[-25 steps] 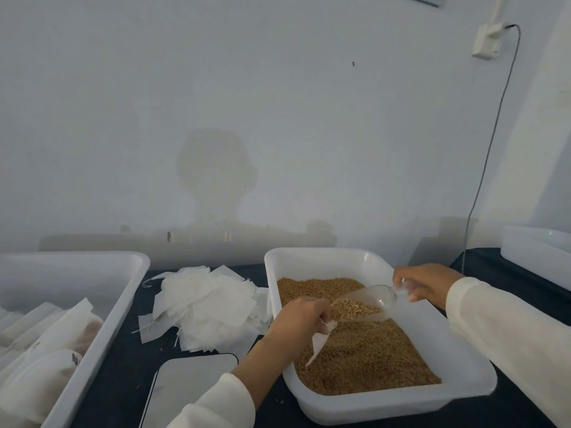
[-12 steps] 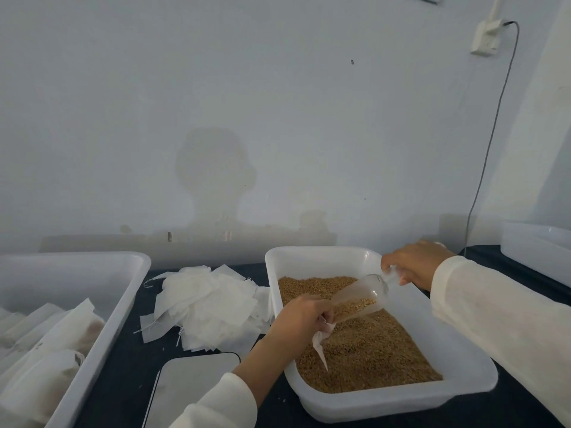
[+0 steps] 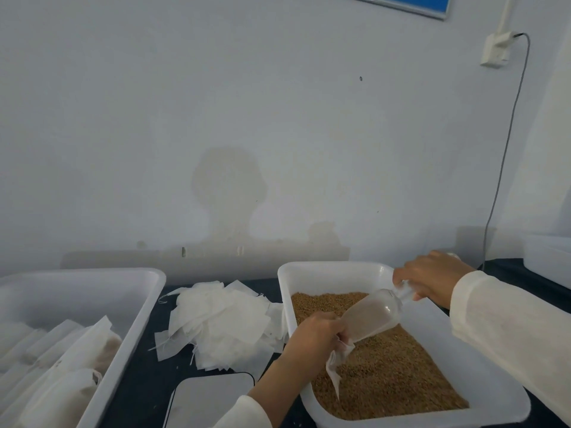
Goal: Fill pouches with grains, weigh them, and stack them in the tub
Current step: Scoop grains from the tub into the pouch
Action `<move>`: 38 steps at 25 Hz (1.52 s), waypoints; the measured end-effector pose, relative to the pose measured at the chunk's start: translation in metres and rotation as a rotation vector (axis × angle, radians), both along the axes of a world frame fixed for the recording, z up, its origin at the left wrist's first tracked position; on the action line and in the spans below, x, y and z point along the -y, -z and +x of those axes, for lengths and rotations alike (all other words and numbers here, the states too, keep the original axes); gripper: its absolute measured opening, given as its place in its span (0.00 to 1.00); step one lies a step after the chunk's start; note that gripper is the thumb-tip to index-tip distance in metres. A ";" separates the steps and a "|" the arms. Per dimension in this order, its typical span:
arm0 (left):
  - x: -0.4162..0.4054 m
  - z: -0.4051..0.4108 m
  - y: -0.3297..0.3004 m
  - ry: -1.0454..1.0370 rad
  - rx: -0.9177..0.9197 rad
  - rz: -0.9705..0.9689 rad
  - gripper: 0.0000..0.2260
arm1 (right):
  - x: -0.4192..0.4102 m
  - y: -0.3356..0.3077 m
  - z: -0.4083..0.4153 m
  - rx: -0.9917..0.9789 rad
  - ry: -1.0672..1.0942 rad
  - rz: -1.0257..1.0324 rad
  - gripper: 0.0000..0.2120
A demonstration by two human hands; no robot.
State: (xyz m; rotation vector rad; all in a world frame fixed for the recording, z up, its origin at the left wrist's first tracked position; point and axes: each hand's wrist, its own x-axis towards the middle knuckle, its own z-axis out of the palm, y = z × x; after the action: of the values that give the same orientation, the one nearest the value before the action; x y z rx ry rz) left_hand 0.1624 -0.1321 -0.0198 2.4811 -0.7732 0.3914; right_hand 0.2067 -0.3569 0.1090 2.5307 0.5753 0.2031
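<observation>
Dark table [image 3: 139, 381], lower frame: left hand [image 3: 312, 338] pinching pouch [image 3: 335, 366] mouth over grain tub [image 3: 340, 273]. Right hand [image 3: 432, 276] gripping tilted scoop [image 3: 370, 316] (handle end), spout at pouch. Spill risk if mouth sags or pour too fast.

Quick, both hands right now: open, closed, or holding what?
Left hand: closed, pinching the pouch open over the grain tray.
Right hand: closed on the handle of the clear scoop, tipped toward the pouch.

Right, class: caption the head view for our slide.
Right hand tips clear scoop into pouch held by left hand over grain tub.
</observation>
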 end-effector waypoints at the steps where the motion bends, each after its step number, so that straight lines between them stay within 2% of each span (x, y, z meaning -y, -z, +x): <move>1: 0.000 0.000 0.000 -0.002 0.005 -0.003 0.06 | 0.000 0.001 0.000 0.002 0.008 0.006 0.16; 7: 0.000 -0.001 0.000 -0.020 0.014 -0.007 0.04 | 0.008 0.001 -0.008 -0.090 0.132 0.074 0.12; 13: -0.003 0.000 0.003 -0.103 -0.022 -0.120 0.09 | 0.030 0.022 -0.022 -0.218 0.343 0.201 0.07; 15: -0.006 0.003 0.005 -0.115 -0.061 -0.177 0.09 | 0.029 0.042 -0.030 -0.246 0.358 0.200 0.09; 21: -0.010 0.005 0.003 -0.127 -0.187 -0.510 0.10 | 0.023 0.090 -0.036 -0.280 0.325 0.223 0.09; 25: -0.014 0.005 -0.006 -0.117 -0.296 -0.749 0.09 | 0.021 0.109 -0.032 -0.286 0.309 0.323 0.07; 28: -0.016 0.003 -0.011 -0.110 -0.376 -0.876 0.08 | 0.016 0.122 -0.028 -0.283 0.349 0.269 0.17; 30: -0.015 0.003 -0.013 -0.094 -0.404 -0.929 0.07 | 0.009 0.124 -0.026 -0.244 0.337 0.302 0.17; 31: -0.013 0.002 -0.014 -0.078 -0.415 -0.965 0.06 | 0.003 0.124 -0.025 -0.254 0.304 0.457 0.14; 34: -0.004 0.001 -0.018 -0.022 -0.426 -1.048 0.05 | -0.026 0.120 -0.027 -0.519 0.159 1.314 0.06; 35: 0.000 0.000 -0.019 -0.003 -0.428 -1.059 0.05 | -0.036 0.118 -0.028 -0.548 0.107 1.518 0.06; 36: 0.003 0.000 -0.019 0.019 -0.431 -1.066 0.04 | -0.043 0.115 -0.029 -0.522 0.064 1.646 0.05; 38: 0.007 -0.001 -0.021 0.048 -0.426 -1.064 0.04 | -0.052 0.109 -0.031 -0.378 0.029 1.696 0.02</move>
State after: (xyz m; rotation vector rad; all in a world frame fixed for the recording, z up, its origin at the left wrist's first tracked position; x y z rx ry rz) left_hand 0.1611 -0.1392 0.0009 1.4557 -0.2992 0.1641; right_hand 0.1759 -0.3048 0.0001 4.2848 0.5964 0.2526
